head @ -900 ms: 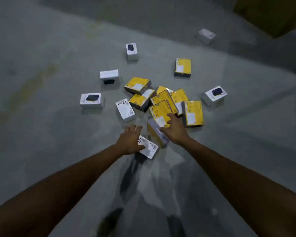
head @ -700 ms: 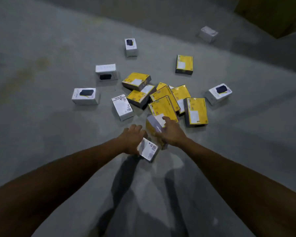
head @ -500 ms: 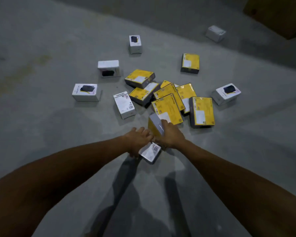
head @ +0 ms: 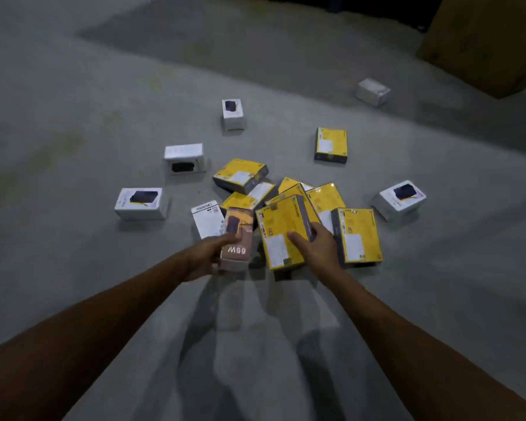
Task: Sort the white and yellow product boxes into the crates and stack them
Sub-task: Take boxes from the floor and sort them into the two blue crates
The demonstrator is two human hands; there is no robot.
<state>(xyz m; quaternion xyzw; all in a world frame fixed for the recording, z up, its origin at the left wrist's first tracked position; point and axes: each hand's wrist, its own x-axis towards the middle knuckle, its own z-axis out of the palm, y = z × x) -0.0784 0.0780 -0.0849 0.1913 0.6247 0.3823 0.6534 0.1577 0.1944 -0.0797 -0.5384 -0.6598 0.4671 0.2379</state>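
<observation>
My left hand [head: 205,256] grips a white box [head: 237,238] printed "65W", lifted off the floor with its picture face up. My right hand [head: 315,247] grips a yellow box [head: 281,229] by its right edge, thumb on top, raised over the pile. Beyond both hands a heap of several yellow boxes [head: 240,174] lies on the grey floor, with one more yellow box [head: 359,235] just right of my right hand. White boxes are scattered around: one at the left [head: 140,203], another behind it [head: 184,158], a third at the right [head: 400,199].
Further back lie a white box [head: 233,113], a lone yellow box [head: 331,144] and a far white box [head: 372,92]. A large brown carton [head: 492,44] stands at the top right. No crate is in view. Bare concrete floor [head: 73,147] spreads to the left.
Both hands have lifted their boxes off the floor. The left hand turned the white box so its picture face shows; the right hand raised the yellow box flat above the pile.
</observation>
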